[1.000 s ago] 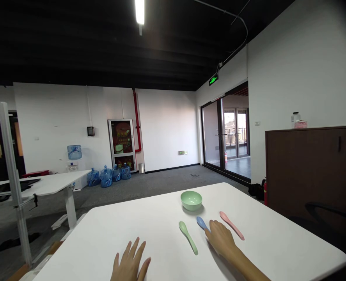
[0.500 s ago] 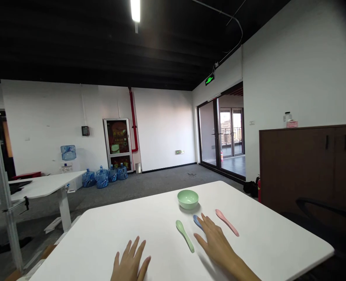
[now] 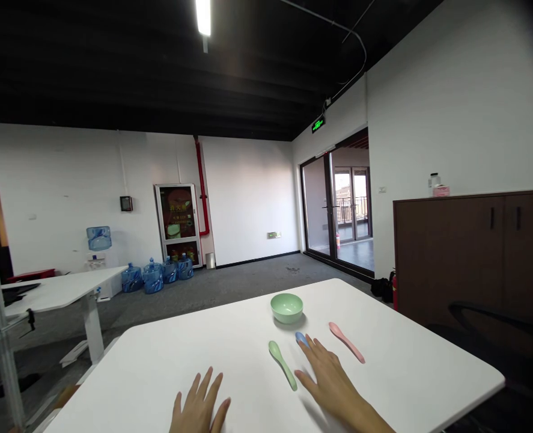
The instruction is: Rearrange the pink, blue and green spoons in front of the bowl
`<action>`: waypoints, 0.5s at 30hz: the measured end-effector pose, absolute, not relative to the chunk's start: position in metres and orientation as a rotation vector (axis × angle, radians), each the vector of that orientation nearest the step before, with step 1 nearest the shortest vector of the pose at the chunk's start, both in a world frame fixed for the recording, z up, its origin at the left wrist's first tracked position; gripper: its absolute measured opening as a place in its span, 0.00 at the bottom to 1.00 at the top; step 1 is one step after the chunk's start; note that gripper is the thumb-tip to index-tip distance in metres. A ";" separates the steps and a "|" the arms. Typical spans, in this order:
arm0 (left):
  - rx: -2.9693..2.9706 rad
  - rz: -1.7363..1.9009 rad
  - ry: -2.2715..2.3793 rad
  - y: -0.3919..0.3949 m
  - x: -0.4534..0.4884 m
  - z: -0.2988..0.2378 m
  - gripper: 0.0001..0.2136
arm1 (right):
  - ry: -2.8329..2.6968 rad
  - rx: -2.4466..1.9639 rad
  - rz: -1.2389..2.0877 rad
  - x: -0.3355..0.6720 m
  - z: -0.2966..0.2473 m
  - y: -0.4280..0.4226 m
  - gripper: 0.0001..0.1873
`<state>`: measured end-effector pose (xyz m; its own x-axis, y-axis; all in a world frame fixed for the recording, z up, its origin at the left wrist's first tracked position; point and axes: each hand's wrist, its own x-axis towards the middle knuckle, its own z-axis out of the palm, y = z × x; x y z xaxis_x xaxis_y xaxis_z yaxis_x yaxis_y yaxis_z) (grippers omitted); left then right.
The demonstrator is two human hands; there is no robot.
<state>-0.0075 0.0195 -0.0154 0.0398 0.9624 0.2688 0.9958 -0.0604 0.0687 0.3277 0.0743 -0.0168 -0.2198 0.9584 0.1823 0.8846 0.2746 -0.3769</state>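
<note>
The open left hand (image 3: 199, 403) lies empty on the white rectangular surface (image 3: 405, 367); the right hand (image 3: 331, 385), fingers spread and not closed, covers most of a small blue plastic spoon (image 3: 300, 338); a pale green plastic spoon (image 3: 282, 364) lies just left of it, a pink plastic spoon (image 3: 346, 341) right, and a round mint-green bowl (image 3: 286, 308) beyond.

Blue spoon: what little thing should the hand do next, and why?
Probably the right hand should curl its fingers around the blue spoon. Its open fingers seem to lie right over that spoon, while the green spoon and pink spoon lie on either side.
</note>
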 end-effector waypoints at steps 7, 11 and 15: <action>-2.135 -0.355 -2.041 0.025 -0.009 -0.019 0.25 | -2.187 -1.689 0.267 0.328 -0.020 0.076 0.41; -2.142 -0.385 -2.033 0.025 -0.009 -0.019 0.25 | -2.169 -1.665 0.232 0.330 -0.025 0.081 0.40; -2.159 -0.385 -2.038 0.023 -0.009 -0.018 0.25 | -2.088 -1.622 0.122 0.344 -0.024 0.097 0.33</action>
